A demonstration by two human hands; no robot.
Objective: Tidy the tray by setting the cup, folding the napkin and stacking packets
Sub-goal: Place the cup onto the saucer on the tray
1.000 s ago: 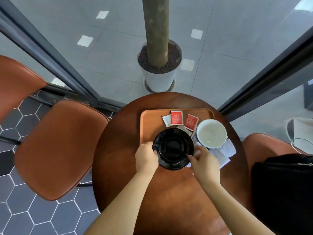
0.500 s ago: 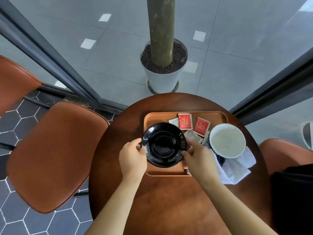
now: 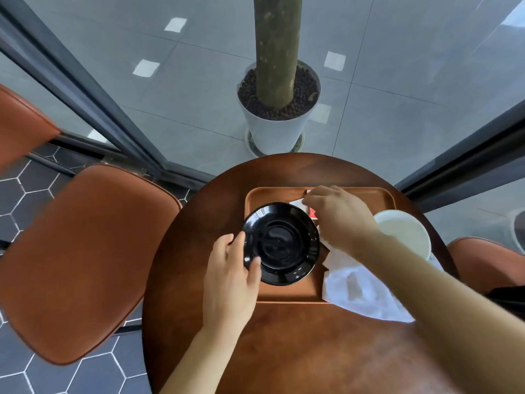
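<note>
A black saucer (image 3: 281, 245) lies on the left half of the orange tray (image 3: 287, 292). My left hand (image 3: 230, 277) grips its left rim, thumb on top. My right hand (image 3: 338, 214) reaches over the back of the tray, fingers bent down onto the packets. A red packet (image 3: 312, 213) and a white packet corner (image 3: 297, 203) peek out beside it; whether a packet is held is hidden. The white cup (image 3: 403, 234) stands at the tray's right end, partly behind my right forearm. A crumpled white napkin (image 3: 360, 291) spreads from the tray's right front corner onto the table.
The tray sits on a small round wooden table (image 3: 298, 351). A brown chair (image 3: 79, 260) stands to the left, and another (image 3: 483, 263) with a black bag (image 3: 508, 297) to the right. Behind the glass stands a white planter (image 3: 278, 115) with a trunk.
The saucer has moved left and settled on the tray's left half. My right hand has let go of it and moved back over the packets. My left hand stays at the rim.
</note>
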